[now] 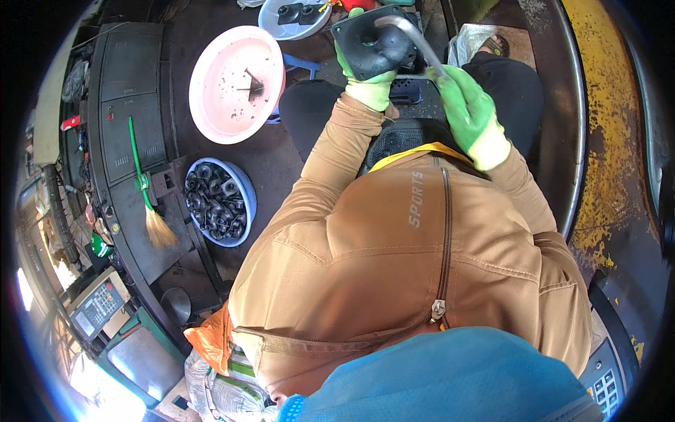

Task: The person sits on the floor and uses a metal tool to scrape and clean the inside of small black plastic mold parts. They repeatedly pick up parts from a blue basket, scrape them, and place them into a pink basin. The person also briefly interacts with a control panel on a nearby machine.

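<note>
My left hand [369,84], in a green and yellow glove, grips a dark square metal plate [373,39] from below and holds it up in front of me. My right hand [467,112], gloved the same way, is closed around the lower end of a bent grey metal rod [415,35]. The rod's curved upper end rests against the plate's face. Both arms wear tan sleeves.
A pink basin [211,91] with dark specks and a small metal piece sits to the left. Below it, a blue bowl [245,200] holds several dark metal parts. A green-handled brush [144,183] lies on a dark machine top. A pale bowl [271,20] with black parts sits at the top.
</note>
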`<state>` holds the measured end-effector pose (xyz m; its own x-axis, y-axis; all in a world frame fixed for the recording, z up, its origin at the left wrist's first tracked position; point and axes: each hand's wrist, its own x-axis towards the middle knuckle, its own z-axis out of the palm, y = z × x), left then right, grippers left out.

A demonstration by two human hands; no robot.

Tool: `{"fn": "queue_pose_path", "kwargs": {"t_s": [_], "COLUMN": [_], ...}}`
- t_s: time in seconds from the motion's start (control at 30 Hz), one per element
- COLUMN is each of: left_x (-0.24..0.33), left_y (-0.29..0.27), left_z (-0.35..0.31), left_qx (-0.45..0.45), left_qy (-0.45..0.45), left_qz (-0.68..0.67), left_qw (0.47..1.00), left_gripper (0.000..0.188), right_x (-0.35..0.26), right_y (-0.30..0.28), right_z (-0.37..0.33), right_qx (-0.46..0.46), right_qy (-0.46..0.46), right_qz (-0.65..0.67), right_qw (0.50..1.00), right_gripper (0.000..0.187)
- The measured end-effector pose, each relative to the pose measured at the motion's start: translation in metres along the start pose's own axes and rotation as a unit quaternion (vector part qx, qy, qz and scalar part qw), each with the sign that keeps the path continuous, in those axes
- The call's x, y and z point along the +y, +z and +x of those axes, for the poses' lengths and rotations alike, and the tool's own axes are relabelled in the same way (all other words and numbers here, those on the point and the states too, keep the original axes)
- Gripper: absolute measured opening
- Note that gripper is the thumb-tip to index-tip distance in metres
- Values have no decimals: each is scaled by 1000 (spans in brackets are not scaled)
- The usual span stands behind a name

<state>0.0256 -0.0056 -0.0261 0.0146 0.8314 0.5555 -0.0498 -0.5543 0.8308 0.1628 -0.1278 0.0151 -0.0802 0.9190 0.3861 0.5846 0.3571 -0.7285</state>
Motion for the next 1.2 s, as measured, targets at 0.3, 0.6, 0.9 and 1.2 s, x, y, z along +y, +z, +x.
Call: {"fn": "queue_pose_path", "kwargs": {"t_s": [0.3,0.6,0.9,1.2], "left_x": [-2,-15,-73,-246], "left_y": [-2,-5,-39,-167], "left_z": [1,-4,5,77], "left_qx": [0,30,-21,-56], "left_qy": [43,52,18,-287], "left_qz": [-7,72,299,580], "left_qw": [999,996,954,761], "left_gripper": [25,23,35,67], "right_x": [-11,7,61,118], "right_y": [-1,7,15,8], "right_z": [0,-5,17,32], "right_qx": [-44,-25,-54,21], "right_qy": [213,106,198,510], "right_qz": [137,57,130,483], "right_qw": [966,992,970,712], "right_gripper": [28,24,25,36]}}
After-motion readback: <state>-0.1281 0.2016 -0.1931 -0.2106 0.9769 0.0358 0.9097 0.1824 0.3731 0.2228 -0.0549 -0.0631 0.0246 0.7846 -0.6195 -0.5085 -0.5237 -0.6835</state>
